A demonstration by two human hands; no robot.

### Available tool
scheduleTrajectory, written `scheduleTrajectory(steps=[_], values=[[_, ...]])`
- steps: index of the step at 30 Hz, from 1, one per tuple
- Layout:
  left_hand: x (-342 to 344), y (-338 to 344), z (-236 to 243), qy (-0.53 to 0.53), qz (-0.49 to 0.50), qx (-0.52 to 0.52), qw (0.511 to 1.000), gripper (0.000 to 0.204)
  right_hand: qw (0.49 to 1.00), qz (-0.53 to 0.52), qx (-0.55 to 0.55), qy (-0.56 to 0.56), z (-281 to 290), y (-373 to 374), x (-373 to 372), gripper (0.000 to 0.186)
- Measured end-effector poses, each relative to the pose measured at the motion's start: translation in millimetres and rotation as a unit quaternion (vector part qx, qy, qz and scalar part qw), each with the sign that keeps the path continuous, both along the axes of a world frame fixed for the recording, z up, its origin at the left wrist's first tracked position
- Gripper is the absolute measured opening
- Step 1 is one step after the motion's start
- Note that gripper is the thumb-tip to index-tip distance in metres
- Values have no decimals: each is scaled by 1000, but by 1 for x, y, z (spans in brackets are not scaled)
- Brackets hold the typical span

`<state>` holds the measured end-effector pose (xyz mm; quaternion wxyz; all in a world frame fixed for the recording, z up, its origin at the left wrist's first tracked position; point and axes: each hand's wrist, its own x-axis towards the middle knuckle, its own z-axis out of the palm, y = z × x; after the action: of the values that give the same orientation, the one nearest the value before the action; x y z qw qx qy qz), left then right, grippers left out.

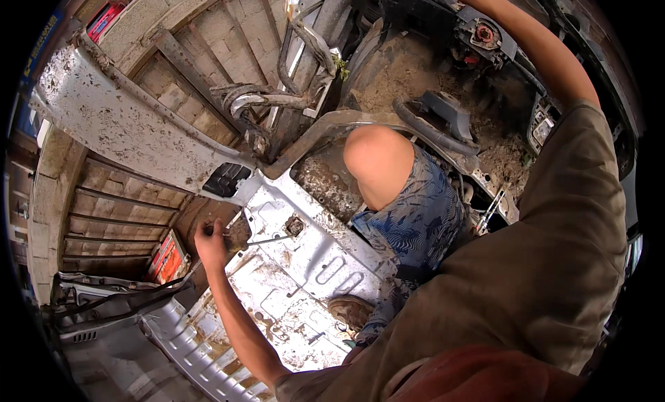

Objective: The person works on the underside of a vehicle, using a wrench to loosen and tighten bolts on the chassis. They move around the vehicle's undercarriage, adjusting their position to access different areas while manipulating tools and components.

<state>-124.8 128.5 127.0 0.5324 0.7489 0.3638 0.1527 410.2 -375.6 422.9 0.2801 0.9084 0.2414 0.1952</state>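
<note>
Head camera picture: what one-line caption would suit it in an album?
Crouched inside a stripped car shell, a person's left hand grips a thin metal tool over the dirty white floor pan.

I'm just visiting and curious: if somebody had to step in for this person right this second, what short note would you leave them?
Left hand: closed on the grip of a thin metal tool, its tip at a small fitting on the dirty white floor panel.
Right hand: out of view; the arm reaches up toward the dashboard area.
The person crouches inside a stripped car shell, bare knee raised, shoe on the panel.
Done: cannot tell whether the fitting is loose.
Left: the fitting sits in place.
</note>
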Motion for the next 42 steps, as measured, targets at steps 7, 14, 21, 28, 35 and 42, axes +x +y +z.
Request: scheduleTrajectory(steps=[7, 14, 21, 28, 35, 42], values=[[-5, 1, 1, -6, 16, -17, 1000, 21, 999, -7, -40, 20, 1, 9, 4, 25], [-23, 21, -18, -11, 21, -25, 999, 20, 998, -7, -54, 25, 6, 15, 4, 28], [-25, 25, -22, -32, 25, -15, 999, 18, 997, -5, -67, 28, 12, 16, 4, 31], [-27, 31, -26, -15, 26, -7, 1000, 18, 997, 1, -72, 32, 13, 18, 1, 35], [-42, 29, -24, -20, 45, -10, 999, 15, 996, 5, -85, 30, 14, 26, 3, 39], [-54, 26, -35, -2, 58, -26, 998, 18, 994, -1, -101, 35, 20, 23, -9, 43]])
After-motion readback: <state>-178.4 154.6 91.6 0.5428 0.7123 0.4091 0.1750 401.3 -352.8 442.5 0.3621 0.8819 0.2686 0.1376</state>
